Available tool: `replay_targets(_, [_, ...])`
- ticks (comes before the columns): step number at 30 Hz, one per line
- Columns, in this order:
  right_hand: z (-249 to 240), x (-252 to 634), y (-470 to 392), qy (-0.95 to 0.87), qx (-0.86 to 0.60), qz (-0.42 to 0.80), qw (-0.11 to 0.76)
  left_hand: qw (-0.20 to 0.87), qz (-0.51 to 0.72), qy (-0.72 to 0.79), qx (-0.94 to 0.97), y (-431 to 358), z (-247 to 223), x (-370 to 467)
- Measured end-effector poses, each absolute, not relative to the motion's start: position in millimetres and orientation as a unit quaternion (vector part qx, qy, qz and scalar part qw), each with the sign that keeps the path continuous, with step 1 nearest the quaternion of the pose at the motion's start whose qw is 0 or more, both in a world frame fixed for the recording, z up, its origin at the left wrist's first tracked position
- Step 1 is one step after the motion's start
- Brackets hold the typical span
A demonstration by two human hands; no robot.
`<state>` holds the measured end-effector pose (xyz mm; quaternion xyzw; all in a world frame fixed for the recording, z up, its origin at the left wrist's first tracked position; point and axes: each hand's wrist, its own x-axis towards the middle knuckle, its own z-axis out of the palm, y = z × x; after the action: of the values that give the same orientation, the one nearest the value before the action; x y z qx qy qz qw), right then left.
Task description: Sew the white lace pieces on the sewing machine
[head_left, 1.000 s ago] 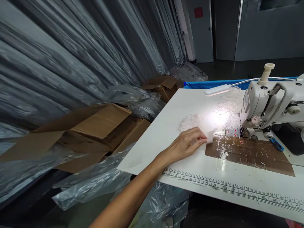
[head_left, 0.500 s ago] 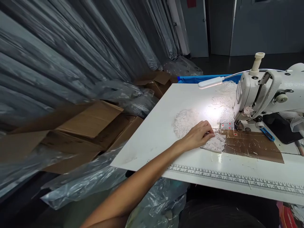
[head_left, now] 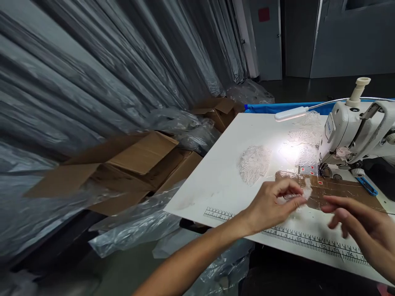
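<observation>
My left hand (head_left: 274,202) pinches a small piece of white lace (head_left: 306,190) above the front part of the white sewing table (head_left: 203,181). To its right, my right hand (head_left: 359,220) is raised with fingers apart, holding nothing. Beyond both hands a brown plate (head_left: 331,192) lies beside the needle area of the white sewing machine (head_left: 342,129). A round heap of white lace (head_left: 254,163) rests left of the machine, and more lace pieces (head_left: 304,137) lie under its light.
A white lamp (head_left: 291,114) reaches over the table from the back. A blue cutter (head_left: 367,186) lies by the machine at right. Open cardboard boxes (head_left: 145,152) and clear plastic (head_left: 138,230) stand left of the table. A printed ruler (head_left: 308,242) runs along the front edge.
My left hand has lifted the lace off the table and moved nearer the front edge. My right hand has come into view from the right. The view has shifted left.
</observation>
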<state>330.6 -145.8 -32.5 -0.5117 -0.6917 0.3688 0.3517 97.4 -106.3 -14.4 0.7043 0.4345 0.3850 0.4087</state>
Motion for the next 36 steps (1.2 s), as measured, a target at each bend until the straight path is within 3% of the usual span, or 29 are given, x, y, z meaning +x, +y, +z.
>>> replay_targets(4, [-26, 312, -128, -0.655, -0.483, 0.497, 0.300, 0.488, 0.342, 0.384, 0.705, -117, -14, 111])
replay_targets(11, [-17, 306, -129, -0.646, -0.401, 0.571, 0.308, 0.554, 0.304, 0.405, 0.661, -114, -16, 113])
replay_targets(18, [-19, 312, -126, -0.616, -0.395, 0.611, 0.304, 0.433, 0.346, 0.440, 0.706, -105, -2, 103])
replay_targets(28, [-24, 327, -110, -0.593, -0.348, 0.685, 0.241, 0.398, 0.326, 0.450, 0.730, -87, 8, 98])
replay_targets(31, [-28, 335, -88, -0.618, -0.397, 0.633, 0.245, 0.298, 0.325, 0.452, 0.775, -61, 4, 93])
replay_targets(36, [-37, 334, -52, -0.687, -0.599, 0.349, 0.216, 0.042, 0.245, 0.411, 0.877, -10, -23, 99])
